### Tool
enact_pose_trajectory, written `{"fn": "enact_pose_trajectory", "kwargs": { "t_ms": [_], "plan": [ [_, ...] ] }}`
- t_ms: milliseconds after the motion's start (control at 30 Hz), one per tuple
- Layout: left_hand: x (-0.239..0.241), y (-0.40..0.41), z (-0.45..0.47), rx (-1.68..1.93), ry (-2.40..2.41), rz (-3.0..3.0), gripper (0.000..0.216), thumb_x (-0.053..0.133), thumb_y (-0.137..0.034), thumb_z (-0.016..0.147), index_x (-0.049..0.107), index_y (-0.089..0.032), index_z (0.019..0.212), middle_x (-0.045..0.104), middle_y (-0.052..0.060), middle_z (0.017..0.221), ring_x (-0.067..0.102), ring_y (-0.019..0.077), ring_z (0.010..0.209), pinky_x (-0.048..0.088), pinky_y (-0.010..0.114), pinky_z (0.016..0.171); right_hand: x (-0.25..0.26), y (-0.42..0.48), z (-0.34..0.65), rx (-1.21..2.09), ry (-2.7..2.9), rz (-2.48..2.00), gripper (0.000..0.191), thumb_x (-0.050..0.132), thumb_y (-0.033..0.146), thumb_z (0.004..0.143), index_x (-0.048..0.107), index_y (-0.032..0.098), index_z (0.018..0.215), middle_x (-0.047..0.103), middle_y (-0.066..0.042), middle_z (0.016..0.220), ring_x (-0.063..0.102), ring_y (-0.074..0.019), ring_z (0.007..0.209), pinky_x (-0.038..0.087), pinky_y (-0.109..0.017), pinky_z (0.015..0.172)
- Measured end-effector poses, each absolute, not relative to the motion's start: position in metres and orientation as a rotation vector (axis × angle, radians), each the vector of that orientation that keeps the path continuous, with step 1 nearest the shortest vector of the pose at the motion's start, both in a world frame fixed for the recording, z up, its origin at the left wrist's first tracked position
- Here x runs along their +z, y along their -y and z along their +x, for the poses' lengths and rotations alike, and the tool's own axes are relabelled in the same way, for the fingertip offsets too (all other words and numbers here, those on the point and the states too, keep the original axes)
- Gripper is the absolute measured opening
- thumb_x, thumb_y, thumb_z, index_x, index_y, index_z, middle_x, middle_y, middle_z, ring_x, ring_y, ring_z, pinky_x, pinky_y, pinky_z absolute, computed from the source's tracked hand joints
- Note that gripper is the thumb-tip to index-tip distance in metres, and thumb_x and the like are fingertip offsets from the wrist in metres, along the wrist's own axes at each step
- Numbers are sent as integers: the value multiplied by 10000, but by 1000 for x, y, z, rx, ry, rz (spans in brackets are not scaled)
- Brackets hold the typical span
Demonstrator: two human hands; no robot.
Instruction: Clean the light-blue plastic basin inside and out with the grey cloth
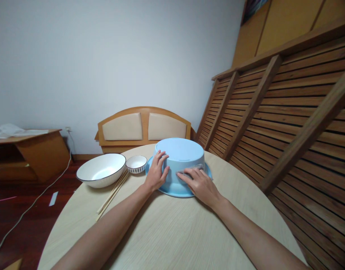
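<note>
A light blue plastic basin [180,152] stands upside down on the round wooden table [172,228]. My left hand [157,173] rests against its left side, fingers spread flat on the wall. My right hand [197,181] presses a grey cloth [192,168] against the basin's front wall, fingers laid over the cloth.
A large white bowl [101,169] with a dark rim and a small patterned bowl [136,164] sit left of the basin. Wooden chopsticks [113,194] lie beside them. A padded wooden bench [144,127] stands behind the table, a slatted wooden wall [287,120] to the right, a low cabinet [26,152] at left.
</note>
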State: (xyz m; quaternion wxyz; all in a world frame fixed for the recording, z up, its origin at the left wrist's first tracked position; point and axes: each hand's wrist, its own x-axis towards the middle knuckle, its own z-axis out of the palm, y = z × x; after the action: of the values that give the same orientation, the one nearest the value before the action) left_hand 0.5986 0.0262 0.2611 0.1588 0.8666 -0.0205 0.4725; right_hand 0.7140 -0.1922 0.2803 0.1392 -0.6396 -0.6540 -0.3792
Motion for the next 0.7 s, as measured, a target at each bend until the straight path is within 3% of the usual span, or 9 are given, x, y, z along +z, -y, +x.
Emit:
{"fn": "enact_pose_trajectory", "kwargs": {
  "t_ms": [233, 467, 700],
  "plan": [
    [262, -29, 599, 1360, 66, 2460, 400, 467, -308, 1033, 438, -237, 1425, 437, 140, 1502, 300, 313, 1529, 333, 607, 1223, 289, 181, 707, -1231, 1668, -1913, 458, 534, 121, 1004, 597, 293, 1424, 712, -77, 1164, 597, -241, 1084, 333, -460, 1054],
    [262, -29, 601, 1395, 71, 2451, 396, 515, -322, 1015, 450, -234, 1396, 456, 140, 1427, 373, 312, 1473, 365, 576, 1206, 296, 176, 703, -1251, 1724, -1907, 420, 501, 109, 1006, 623, 209, 1395, 701, -111, 1142, 596, -258, 1073, 437, -425, 979],
    [265, -42, 600, 1422, 95, 2447, 351, 524, -320, 1004, 463, -227, 1337, 466, 136, 1357, 442, 301, 1401, 410, 545, 1167, 290, 173, 698, -1256, 1893, -1818, 451, 514, 98, 981, 615, 218, 1404, 678, -92, 1227, 529, -263, 1246, 346, -498, 1190]
  ]
}}
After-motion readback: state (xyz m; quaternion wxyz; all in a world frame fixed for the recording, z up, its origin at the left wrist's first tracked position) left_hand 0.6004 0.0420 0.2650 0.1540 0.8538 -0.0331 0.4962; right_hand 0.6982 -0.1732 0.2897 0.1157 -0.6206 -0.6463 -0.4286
